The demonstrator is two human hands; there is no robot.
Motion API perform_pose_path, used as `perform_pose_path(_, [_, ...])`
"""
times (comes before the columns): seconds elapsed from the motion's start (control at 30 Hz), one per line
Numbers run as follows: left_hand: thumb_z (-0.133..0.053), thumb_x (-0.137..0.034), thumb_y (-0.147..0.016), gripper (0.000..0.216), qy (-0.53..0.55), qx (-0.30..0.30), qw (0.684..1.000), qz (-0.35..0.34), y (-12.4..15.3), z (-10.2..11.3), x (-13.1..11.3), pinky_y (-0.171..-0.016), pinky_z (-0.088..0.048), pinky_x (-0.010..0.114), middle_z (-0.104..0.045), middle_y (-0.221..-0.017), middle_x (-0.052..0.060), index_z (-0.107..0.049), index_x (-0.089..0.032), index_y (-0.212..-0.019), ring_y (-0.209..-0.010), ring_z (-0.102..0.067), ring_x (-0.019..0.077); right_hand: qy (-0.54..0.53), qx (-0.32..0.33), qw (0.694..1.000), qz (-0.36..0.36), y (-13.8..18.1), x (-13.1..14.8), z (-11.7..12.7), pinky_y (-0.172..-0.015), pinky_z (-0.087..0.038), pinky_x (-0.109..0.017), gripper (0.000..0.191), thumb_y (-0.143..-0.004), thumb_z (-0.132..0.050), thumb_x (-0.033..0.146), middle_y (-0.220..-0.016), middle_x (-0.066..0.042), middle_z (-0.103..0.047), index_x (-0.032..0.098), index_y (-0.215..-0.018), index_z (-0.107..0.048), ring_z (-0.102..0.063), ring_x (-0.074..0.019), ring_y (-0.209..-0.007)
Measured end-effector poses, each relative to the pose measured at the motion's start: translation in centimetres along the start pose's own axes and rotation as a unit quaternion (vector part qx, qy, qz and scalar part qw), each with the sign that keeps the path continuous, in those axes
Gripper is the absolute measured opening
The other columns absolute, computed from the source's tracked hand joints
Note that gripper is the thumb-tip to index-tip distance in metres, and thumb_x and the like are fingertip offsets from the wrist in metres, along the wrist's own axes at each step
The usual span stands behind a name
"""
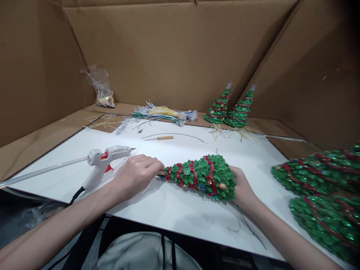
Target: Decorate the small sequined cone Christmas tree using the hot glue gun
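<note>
A small green Christmas tree point(199, 177) with red garland and tiny ornaments lies on its side, its narrow tip toward the left and its wide base toward the right. My left hand point(143, 170) is closed at the tip, its fingers pinching there. Behind the wide base is my right hand point(239, 183), which grips that end; most of its fingers are hidden by the tree. Thin dark green wires point(253, 228) trail out below my right wrist. Just left of my left hand, a white hot glue gun point(104, 161) with a long glue stick stands on the white board.
An awl point(164, 138) with a wooden handle lies beyond my hands, near a long thin wire. Bundles of coloured wires point(165, 113), a plastic bag point(102, 90) and two upright trees point(218, 107) stand along the back. More trees point(323, 225) lie at right. Cardboard walls point(180, 52) enclose the board.
</note>
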State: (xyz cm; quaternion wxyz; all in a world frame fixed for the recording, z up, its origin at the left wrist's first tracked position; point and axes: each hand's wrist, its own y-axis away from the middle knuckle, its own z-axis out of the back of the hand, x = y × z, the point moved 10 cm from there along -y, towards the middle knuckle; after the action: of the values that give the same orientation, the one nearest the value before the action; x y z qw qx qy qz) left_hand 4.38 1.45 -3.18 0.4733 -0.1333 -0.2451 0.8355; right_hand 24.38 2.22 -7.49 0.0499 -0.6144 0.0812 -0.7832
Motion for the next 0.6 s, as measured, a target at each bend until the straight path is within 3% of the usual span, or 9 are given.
perform_pose_path(0.3, [-0.049,-0.012,-0.088,0.017,0.025,0.083,0.996,0.035,-1.1,-1.1,1.0,-0.063,-0.040,0.024,-0.067,-0.072,-0.001,-0.061,-0.017,-0.078,-0.065,-0.061,0.0130,-0.010,-0.005,1.000,-0.002,0.0,-0.5,0.2,-0.049,-0.041,-0.024,0.012,-0.053,-0.069,0.017,-0.053,0.002,-0.056,0.016,-0.051,-0.057,-0.047,-0.0126,-0.052])
perform_pose_path(0.6, [-0.053,-0.011,-0.084,0.018,0.070,0.129,0.988,0.058,-1.8,-1.7,1.4,-0.057,-0.034,0.020,-0.067,-0.070,-0.004,-0.063,-0.019,-0.072,-0.063,-0.059,0.0104,-0.013,-0.007,0.999,0.028,0.0,-0.1,0.4,-0.047,-0.041,-0.025,0.022,-0.053,-0.074,0.029,-0.047,0.002,-0.052,0.017,-0.051,-0.057,-0.043,-0.0117,-0.045])
